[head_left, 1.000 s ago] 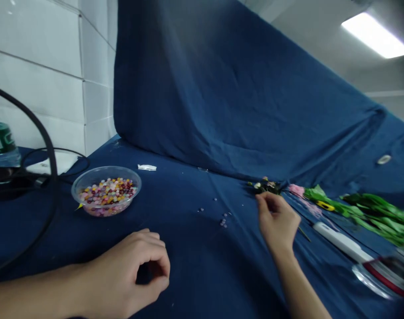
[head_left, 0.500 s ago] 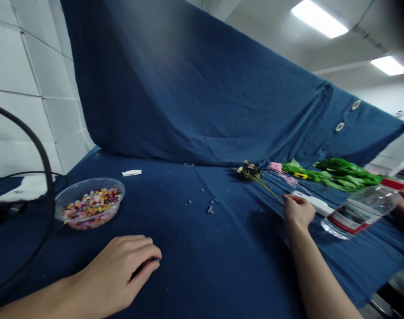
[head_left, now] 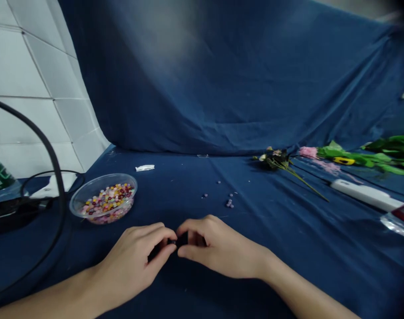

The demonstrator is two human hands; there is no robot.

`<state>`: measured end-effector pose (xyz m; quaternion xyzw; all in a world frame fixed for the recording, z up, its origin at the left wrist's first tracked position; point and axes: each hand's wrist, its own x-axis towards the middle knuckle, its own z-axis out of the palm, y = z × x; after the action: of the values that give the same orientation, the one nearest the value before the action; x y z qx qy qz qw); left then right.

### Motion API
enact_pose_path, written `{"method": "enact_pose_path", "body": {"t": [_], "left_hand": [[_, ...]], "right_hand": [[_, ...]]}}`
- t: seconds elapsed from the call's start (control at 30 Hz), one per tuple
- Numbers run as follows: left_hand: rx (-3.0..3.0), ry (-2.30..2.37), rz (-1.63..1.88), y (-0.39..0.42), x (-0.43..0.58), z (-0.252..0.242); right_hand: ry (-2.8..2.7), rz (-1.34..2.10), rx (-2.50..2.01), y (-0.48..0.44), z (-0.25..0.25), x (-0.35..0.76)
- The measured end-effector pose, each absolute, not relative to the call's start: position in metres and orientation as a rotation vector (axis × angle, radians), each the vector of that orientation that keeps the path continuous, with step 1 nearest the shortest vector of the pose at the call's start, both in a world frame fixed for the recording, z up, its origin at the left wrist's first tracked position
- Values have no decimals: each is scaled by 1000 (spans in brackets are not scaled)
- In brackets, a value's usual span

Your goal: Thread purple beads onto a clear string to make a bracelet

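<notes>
My one head-worn feed faces forward and down over the blue table [head_left: 175,195], taking in the left hand [head_left: 137,257] and right hand [head_left: 221,250] up close, the hanging cloth [head_left: 215,97] far.

Open cloth [head_left: 171,190] leaves passage between the bowl [head_left: 88,188] and loose beads [head_left: 229,204]

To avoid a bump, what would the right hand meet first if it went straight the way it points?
The right hand would likely meet the left hand first, at its fingertips, though depth is unclear.
</notes>
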<state>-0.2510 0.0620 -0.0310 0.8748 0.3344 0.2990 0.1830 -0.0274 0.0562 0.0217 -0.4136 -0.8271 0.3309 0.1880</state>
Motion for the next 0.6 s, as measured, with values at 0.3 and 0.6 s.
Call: {"method": "enact_pose_path", "body": {"t": [0.3, 0.6], "left_hand": [[2463, 996, 823, 61, -252, -27], [2496, 956, 799, 60, -258, -30]], "right_hand": [[-2154, 802, -1273, 82, 18, 23], [-1050, -212, -1948, 115, 33, 178]]}}
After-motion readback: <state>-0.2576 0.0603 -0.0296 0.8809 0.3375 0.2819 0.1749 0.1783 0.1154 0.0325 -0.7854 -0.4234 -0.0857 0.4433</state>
